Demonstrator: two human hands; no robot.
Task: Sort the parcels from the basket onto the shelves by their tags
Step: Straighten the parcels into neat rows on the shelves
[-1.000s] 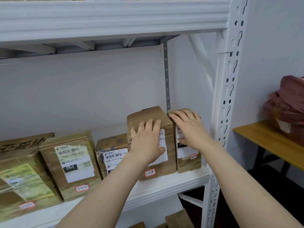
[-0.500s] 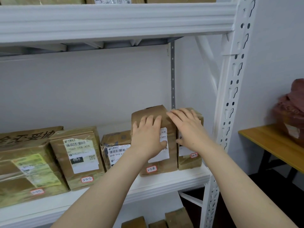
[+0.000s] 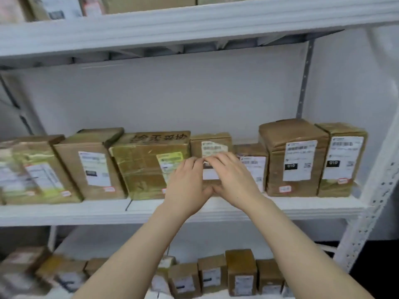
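Head view: middle shelf [image 3: 86,212] packed; small parcel [image 3: 210,142] sits between big taped box [image 3: 142,167] and low parcel [image 3: 253,162]. Left hand [image 3: 186,186] and right hand [image 3: 234,182] flat on its front, fingers [image 3: 218,160] straight, gripping nothing. Imo push evenly, keep tag facing out.

Left hand [image 3: 186,184] and right hand [image 3: 234,179] moved leftward, seemingly both onto one smaller parcel [image 3: 210,139].

Small brown parcel [image 3: 211,141], white label on front, upright on the middle shelf [image 3: 291,207], between a larger taped parcel [image 3: 140,169] and a shorter parcel [image 3: 252,151], left hand [image 3: 185,184] and right hand [image 3: 234,180] on its front
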